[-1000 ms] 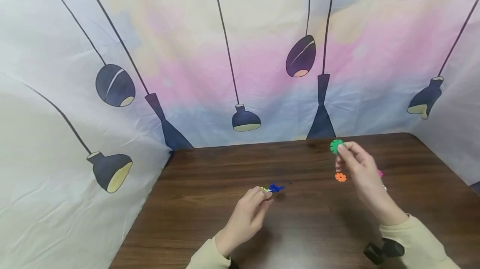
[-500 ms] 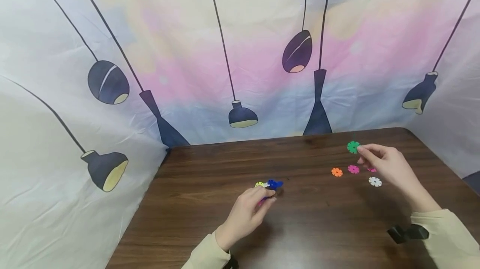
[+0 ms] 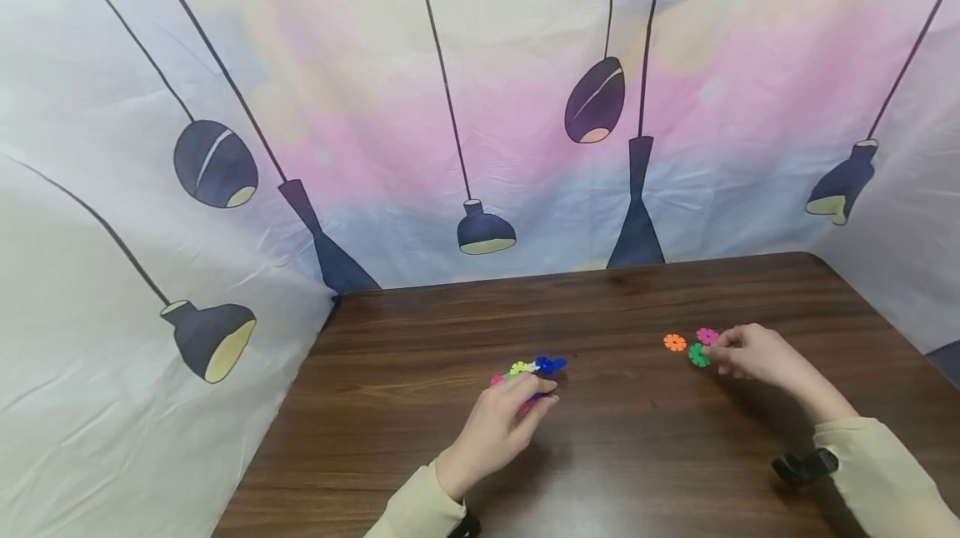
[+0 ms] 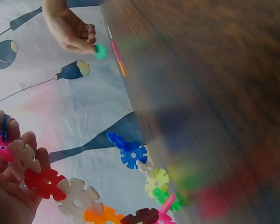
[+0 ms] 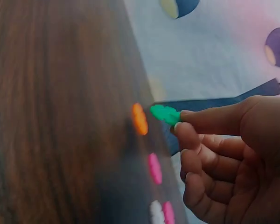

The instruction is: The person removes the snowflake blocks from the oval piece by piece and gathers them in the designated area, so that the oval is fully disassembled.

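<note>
My left hand (image 3: 491, 434) holds one end of a chain of interlocked notched plastic discs (image 4: 78, 198) just above the table. In the left wrist view the chain curves from a pink disc (image 4: 0, 147) at the fingers through white, red, orange, pink, green and yellow to a blue disc (image 4: 133, 155) at the far end. Between thumb and index finger, my right hand (image 3: 768, 365) pinches a loose green notched disc (image 3: 699, 355). It hovers near an orange disc (image 3: 675, 342) and a pink disc (image 3: 707, 336) on the table.
A white disc (image 5: 157, 213) and another pink disc (image 5: 169, 213) lie to the right, hidden behind the right hand in the head view. The dark wooden table (image 3: 420, 330) ends at a cloth backdrop (image 3: 360, 105) printed with lamps.
The right hand first moved right with the green disc, then came down and nearer, now covering the white disc. The left hand has shifted only slightly, showing more of its chain.
</note>
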`<state>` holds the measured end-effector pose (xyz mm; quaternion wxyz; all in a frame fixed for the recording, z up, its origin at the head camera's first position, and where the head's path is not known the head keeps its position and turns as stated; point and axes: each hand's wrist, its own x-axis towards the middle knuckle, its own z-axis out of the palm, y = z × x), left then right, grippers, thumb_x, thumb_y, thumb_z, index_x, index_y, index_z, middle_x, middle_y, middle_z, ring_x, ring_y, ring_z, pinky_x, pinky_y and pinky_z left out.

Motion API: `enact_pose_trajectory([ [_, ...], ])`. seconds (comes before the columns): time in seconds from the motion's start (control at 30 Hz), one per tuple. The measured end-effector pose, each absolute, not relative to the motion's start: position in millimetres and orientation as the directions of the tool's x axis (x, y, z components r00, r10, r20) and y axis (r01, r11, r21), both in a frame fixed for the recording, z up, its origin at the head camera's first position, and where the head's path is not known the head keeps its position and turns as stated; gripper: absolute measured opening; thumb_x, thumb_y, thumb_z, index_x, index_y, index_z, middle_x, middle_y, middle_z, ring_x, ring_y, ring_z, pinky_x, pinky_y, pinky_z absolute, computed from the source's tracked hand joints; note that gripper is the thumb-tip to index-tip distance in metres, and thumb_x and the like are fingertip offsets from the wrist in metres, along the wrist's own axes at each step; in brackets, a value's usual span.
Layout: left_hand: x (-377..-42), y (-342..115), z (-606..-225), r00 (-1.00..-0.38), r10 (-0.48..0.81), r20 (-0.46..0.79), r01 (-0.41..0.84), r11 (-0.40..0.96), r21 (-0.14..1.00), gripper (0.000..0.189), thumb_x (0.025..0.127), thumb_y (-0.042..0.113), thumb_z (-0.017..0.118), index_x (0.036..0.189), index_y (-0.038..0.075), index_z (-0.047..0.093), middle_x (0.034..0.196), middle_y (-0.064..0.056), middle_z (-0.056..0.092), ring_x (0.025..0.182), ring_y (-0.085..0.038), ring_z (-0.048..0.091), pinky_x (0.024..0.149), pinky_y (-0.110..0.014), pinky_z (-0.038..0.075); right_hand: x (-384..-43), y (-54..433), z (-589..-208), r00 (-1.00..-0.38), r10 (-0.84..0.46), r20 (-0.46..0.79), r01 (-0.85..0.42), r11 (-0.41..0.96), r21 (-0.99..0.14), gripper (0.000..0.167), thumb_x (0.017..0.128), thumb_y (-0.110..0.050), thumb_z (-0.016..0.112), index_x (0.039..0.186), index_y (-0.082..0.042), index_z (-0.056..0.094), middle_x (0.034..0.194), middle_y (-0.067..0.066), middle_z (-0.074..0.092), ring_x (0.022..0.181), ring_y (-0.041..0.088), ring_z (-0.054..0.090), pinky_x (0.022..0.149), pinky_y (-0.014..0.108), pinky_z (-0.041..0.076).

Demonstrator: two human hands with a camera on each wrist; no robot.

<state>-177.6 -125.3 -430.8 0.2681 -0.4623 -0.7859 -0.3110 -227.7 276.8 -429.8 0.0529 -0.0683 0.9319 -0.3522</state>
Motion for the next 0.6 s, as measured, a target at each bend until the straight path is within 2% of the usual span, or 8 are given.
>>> enact_pose_trajectory([
  [0.2,-177.9,-124.2,-431.2,-0.425,0.571,0.702,0.899,0.356,0.255,0.01,0.098,0.009,0.066,0.108,0.01,0.065,0.097,0.002,0.07,0.079,-0.001,0.062,0.072,-0.009,0.047,-233.6,282.9,-443.4,-0.984,-0.15,-0.095,-0.054,0.764,-0.643,0.022,0.098,-0.021,0.064,0.085,-0.002,0.066,0.071,0.002,0.062,0.064,0.018,0.058,0.058,0.035,0.05],
  [0.43,-178.8,-127.7,-428.3,-0.42,0.553,0.72,0.896,0.38,0.231,0.011,0.097,0.008,0.068,0.107,0.008,0.066,0.099,0.001,0.071,0.082,-0.003,0.065,0.075,-0.013,0.051,-240.1,281.9,-447.2,-0.982,-0.134,-0.135,-0.016,0.765,-0.644,0.023,0.098,-0.018,0.06,0.082,-0.002,0.062,0.071,0.005,0.06,0.062,0.017,0.06,0.058,0.035,0.053],
  [0.6,-179.2,-131.3,-427.7,-0.447,0.538,0.715,0.882,0.398,0.252,0.012,0.097,0.011,0.069,0.108,0.01,0.066,0.1,0.0,0.071,0.077,-0.002,0.061,0.07,-0.011,0.048,-239.8,279.4,-448.8,-0.982,-0.13,-0.135,-0.015,0.772,-0.636,0.024,0.097,-0.015,0.062,0.076,-0.004,0.057,0.067,0.005,0.056,0.06,0.017,0.057,0.056,0.034,0.052],
])
